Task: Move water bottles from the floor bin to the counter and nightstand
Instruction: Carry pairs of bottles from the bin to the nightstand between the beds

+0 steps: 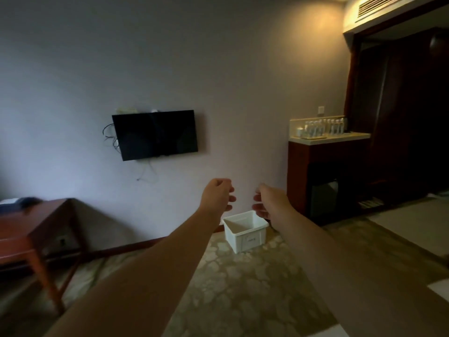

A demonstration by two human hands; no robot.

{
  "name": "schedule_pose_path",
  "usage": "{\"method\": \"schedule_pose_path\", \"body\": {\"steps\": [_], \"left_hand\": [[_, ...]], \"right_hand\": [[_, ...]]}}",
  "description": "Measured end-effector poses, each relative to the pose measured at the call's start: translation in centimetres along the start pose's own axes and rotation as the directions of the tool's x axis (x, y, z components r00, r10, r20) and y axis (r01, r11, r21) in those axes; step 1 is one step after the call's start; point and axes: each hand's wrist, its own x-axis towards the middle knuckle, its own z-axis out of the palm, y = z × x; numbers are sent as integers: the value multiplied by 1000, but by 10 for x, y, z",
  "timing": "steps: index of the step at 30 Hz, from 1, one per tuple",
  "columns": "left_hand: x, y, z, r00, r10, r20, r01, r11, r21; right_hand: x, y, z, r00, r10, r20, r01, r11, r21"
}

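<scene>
Both hands are held out ahead at chest height, well apart from any object: the left hand (218, 193) and the right hand (266, 200) are loosely curled, palms facing each other, and nothing is held in either. The white floor bin (245, 231) stands on the carpet against the wall, below and beyond the hands; the part of its interior that shows appears empty, though the near inner wall is hidden. A row of water bottles (324, 127) is seen upright on the worktop (340, 137) at the right, beside a small white cup; their count cannot be told. The task is judged nearly or wholly done. If a further bottle is sought, the bin should be approached and looked into from above before any reach is made. A wooden side table (36, 227) stands at the left and a wall-mounted television (155, 135) above; neither lies in the path. No nightstand is in view.
</scene>
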Motion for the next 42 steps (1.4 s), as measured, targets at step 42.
{"method": "schedule_pose_path", "body": {"steps": [42], "left_hand": [[949, -337, 142, 936, -342, 86, 338, 940, 52]], "right_hand": [[966, 94, 250, 927, 359, -106, -371, 919, -131]]}}
